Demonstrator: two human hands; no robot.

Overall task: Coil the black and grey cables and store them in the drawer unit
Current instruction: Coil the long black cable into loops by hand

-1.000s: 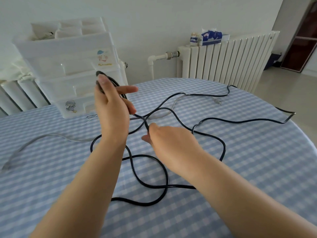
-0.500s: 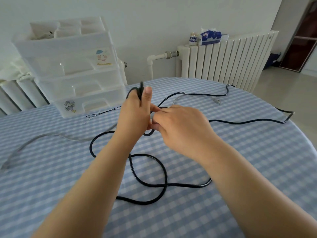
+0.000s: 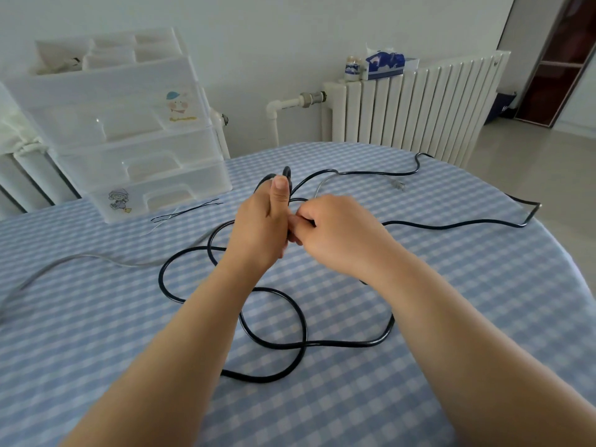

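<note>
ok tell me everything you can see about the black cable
The black cable is long, thin and round, with a smooth, slightly glossy jacket like rubber or plastic. Most of it lies loose on the checked tablecloth in overlapping loops near the person, and one length runs off toward the table's far right edge. The left hand is closed around one end, which pokes up above the thumb; the right hand pinches it close beside. It is not yet coiled.

Two bare forearms enter from bottom edge, no sleeves in view up to frame border. Left hand (image 3: 261, 230): no ring, no watch, no glove; thumbnail short, unpainted, plain. Right hand (image 3: 335, 233): likewise bare, wrist below it without band or bracelet. No marks, plasters or writing visible on either arm (upper arms and clothing out of frame, cannot tell what is worn).
</note>
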